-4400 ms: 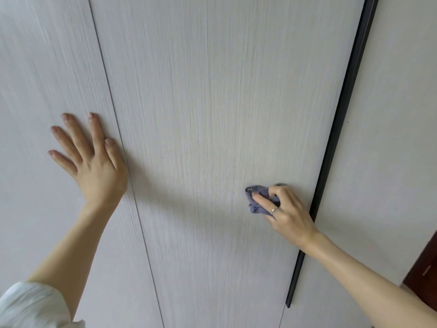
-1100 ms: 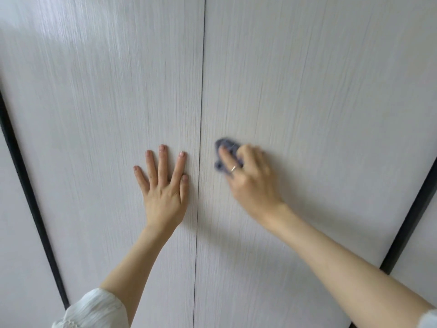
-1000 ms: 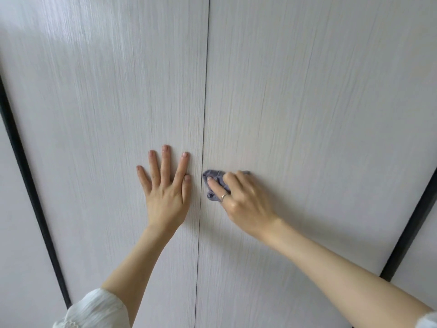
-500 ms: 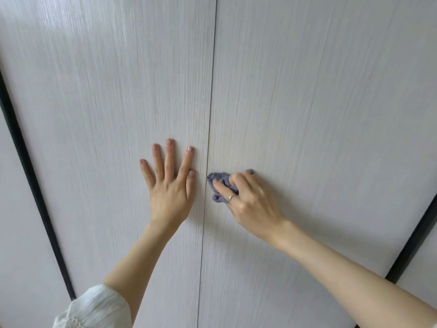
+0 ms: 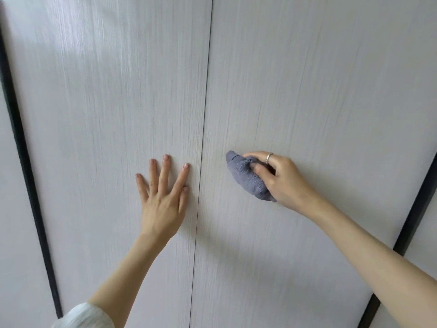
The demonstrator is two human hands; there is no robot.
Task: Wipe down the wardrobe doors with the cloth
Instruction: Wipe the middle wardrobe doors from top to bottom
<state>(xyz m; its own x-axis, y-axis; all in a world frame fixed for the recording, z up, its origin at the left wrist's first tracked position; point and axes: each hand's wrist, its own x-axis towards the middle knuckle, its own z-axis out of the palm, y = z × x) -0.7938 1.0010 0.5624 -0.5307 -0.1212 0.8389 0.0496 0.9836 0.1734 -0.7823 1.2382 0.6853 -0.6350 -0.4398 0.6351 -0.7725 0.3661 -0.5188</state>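
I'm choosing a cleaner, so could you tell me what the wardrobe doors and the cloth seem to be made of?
Wardrobe doors: probably laminate or veneered board, pale grey-white with fine vertical wood-grain lines and a soft sheen at upper left; solid wood cannot be ruled out.
Cloth: soft looped fabric, likely terry or microfibre, blue-grey and matte, bunched in the right hand.

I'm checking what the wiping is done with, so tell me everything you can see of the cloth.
The cloth is a small grey-blue piece of soft, terry-looking fabric, bunched into an elongated wad. The right hand grips it, fingers curled round its upper part, and holds it against the right wardrobe door, just right of the seam between the doors. One end pokes out up-left past the fingers; the other shows below the hand. Whether it is damp cannot be told.
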